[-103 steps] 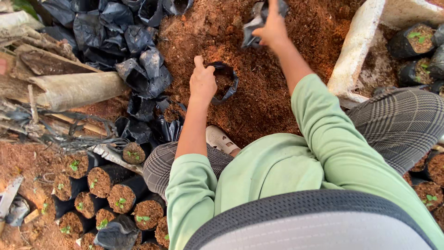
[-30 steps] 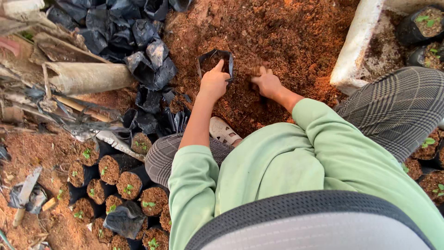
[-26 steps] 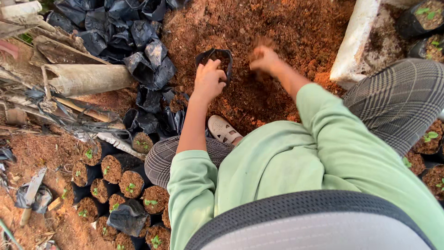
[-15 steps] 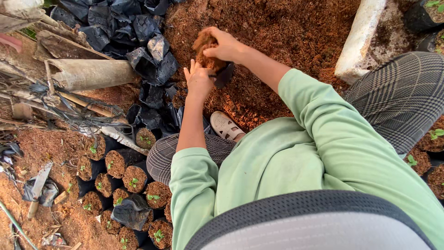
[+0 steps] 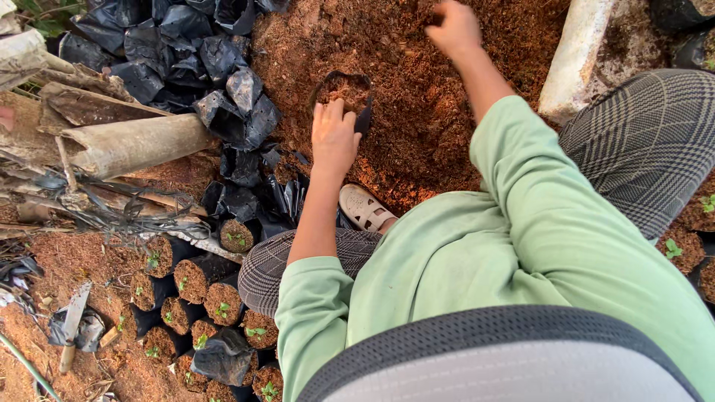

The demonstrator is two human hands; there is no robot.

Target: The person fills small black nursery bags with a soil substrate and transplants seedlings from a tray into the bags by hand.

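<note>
Atop the soil heap (image 5: 417,141): left hand (image 5: 334,138) gripping the black nursery bag (image 5: 344,91) by its rim. Right hand (image 5: 453,28) digging into soil farther out, fingers curled; closure unclear.

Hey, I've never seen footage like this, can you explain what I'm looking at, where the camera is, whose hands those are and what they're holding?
There is no machine here. The camera sits on a person's head and looks down, so the green sleeves and both hands are that person's own. The left hand holds open a small black bag partly filled with reddish-brown soil. The right hand reaches into the soil heap further out. Empty black bags lie piled to the left, and filled bags with tiny seedlings stand lower left.
</note>
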